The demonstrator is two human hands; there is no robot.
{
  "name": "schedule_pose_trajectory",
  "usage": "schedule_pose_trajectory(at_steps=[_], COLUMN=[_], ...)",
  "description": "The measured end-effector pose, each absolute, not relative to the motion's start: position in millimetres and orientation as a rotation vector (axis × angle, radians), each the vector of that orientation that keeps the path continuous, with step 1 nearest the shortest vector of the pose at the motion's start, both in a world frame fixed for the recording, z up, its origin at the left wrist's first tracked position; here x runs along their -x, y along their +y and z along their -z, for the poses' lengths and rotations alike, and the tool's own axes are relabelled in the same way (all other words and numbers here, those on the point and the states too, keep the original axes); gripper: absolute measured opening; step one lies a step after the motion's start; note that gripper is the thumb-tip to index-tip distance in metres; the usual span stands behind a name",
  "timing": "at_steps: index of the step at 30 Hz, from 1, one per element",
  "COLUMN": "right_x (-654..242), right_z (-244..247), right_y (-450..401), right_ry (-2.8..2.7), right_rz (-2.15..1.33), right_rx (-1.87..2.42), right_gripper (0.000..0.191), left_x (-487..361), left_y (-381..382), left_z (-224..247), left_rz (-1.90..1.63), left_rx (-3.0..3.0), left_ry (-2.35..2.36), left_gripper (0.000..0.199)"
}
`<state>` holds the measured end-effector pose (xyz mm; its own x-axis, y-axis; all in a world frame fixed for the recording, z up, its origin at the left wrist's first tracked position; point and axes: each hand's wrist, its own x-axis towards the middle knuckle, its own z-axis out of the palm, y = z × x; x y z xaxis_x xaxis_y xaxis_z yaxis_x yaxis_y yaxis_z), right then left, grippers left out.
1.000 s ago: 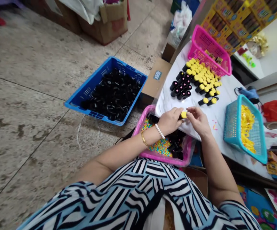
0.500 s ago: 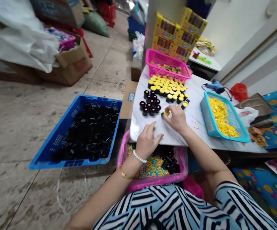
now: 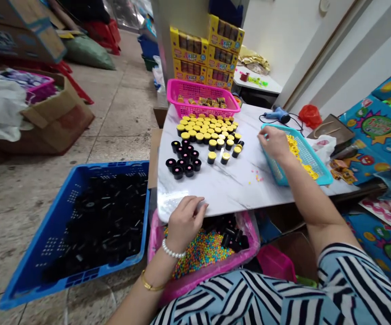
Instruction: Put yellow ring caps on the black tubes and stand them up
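My left hand [image 3: 185, 221] rests its curled fingers on the front edge of a white marble-patterned table [image 3: 229, 189], holding nothing. Below it sits a pink tray [image 3: 195, 282] of multicoloured beads [image 3: 200, 253] and black cylinders [image 3: 231, 237]. My right hand [image 3: 275, 142] hangs over the near corner of a teal basket [image 3: 273, 169] of yellow caps [image 3: 299, 153], its fingertips bunched. Whether they pinch anything is hidden. Rows of yellow-capped black cylinders [image 3: 209, 133] and pink-topped black cylinders [image 3: 182, 158] stand on the table, left of my right hand.
A blue crate [image 3: 110, 164] of black cylinders sits on the floor at left. A pink basket [image 3: 202, 85] stands at the table's far end, before stacked yellow boxes [image 3: 209, 58]. A blue hot-air tool [image 3: 276, 115] and red bag [image 3: 310, 116] lie beyond the teal basket.
The view has swung left and back. My right hand has moved from the cylinders to the teal basket, and the yellow cap it held is out of sight. My left hand has dropped to the table's edge.
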<state>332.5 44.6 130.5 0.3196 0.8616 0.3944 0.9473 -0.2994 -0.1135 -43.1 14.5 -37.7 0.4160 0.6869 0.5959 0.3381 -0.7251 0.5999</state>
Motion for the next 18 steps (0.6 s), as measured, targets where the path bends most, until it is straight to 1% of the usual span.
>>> schedule_pose_trajectory(at_steps=[1, 4, 8, 10, 11, 13, 16, 18], right_x=[-359, -413, -430, -430, -432, -439, -444, -428], right_z=[-135, -131, -115, -115, -118, -125, -133, -133], right_y=[35, 6, -13, -15, -14, -13, -14, -19], right_ry=[-1.523, -1.41, -1.414, -1.396, -1.371, -1.305, -1.165, -1.042], right_rz=[0.321, 0.146, -0.017, -0.045, -0.037, 0.039, 0.333, 0.545], right_rx=[2.446, 2.676, 2.727, 2.729, 2.735, 2.743, 2.69, 2.433], right_gripper=[0.024, 0.016, 0.014, 0.013, 0.016, 0.025, 0.03, 0.028], left_x=[43, 41, 39, 39, 41, 45, 57, 65], left_y=[15, 15, 14, 11, 10, 9, 14, 26], left_z=[39, 42, 38, 32, 29, 21, 7, 0], left_rz=[-1.244, -1.26, -1.244, -1.223, -1.207, -1.197, -1.285, -1.413], left_rx=[-2.3, -2.332, -2.331, -2.309, -2.293, -2.236, -2.102, -2.033], left_ry=[0.88, 0.88, 0.882, 0.852, 0.823, 0.767, 0.844, 1.027], left_gripper=[0.017, 0.018, 0.017, 0.015, 0.014, 0.012, 0.009, 0.011])
